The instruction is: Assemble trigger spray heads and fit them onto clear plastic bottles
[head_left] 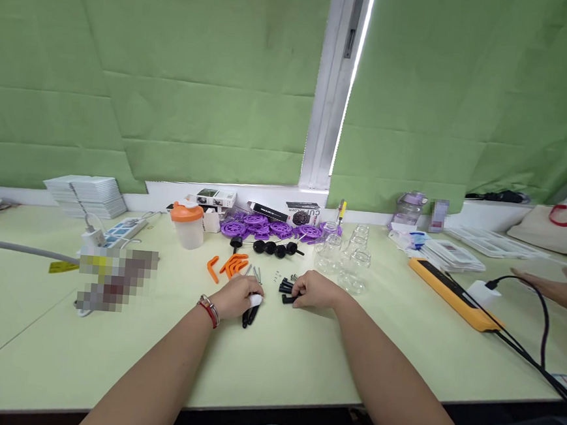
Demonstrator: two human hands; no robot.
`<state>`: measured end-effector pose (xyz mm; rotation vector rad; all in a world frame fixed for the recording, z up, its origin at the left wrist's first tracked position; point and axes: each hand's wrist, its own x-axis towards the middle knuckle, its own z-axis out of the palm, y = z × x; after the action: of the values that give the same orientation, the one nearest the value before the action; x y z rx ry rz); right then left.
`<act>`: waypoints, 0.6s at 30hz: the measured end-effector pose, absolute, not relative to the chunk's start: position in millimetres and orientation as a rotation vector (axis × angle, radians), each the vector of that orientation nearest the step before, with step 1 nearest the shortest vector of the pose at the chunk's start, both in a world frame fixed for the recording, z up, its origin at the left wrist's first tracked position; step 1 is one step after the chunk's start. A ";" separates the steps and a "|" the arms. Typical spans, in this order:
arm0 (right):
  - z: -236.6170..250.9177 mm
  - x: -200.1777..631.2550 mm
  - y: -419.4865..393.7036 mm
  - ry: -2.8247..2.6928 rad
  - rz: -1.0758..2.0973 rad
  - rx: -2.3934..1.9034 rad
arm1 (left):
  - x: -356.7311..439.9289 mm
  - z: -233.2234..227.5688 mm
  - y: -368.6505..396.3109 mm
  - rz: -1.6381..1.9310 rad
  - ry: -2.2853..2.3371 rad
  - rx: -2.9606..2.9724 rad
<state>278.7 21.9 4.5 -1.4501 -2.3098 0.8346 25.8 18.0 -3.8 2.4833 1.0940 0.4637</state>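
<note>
My left hand (236,296) is closed over slim screwdrivers (252,316) lying on the table; their black handles stick out below the fingers and metal shafts show above. Something small and white (255,300) is at its thumb; I cannot tell what it is. My right hand (317,290) pinches a small black plastic piece (288,299) beside several similar black parts (285,286). Tiny screws (277,276) and small springs (293,277) lie just beyond. Orange angled pieces (234,265) are spread past my left hand.
Purple plastic parts (257,226), black round parts (271,247) and boxes (304,213) line the back. An orange-lidded cup (187,226) stands left, glass jars (355,261) right. A yellow power strip (454,295) with cables and another person's hand (560,286) are farther right.
</note>
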 end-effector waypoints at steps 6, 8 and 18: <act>6.2 277.2 18.5 -2.331 0.895 -1.372 | 18.3 -1.3 19.4 0.411 1.123 2.503; 5.0 278.3 18.6 -2.303 0.942 -1.360 | 16.7 -0.9 19.2 0.404 1.154 2.492; -4.4 271.9 22.4 -1.895 1.349 -1.073 | 32.1 2.3 10.9 0.809 1.135 2.339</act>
<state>271.9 22.4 -4.4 -1.0726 -1.8954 1.3488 32.1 10.9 2.3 2.3391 1.1349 0.8095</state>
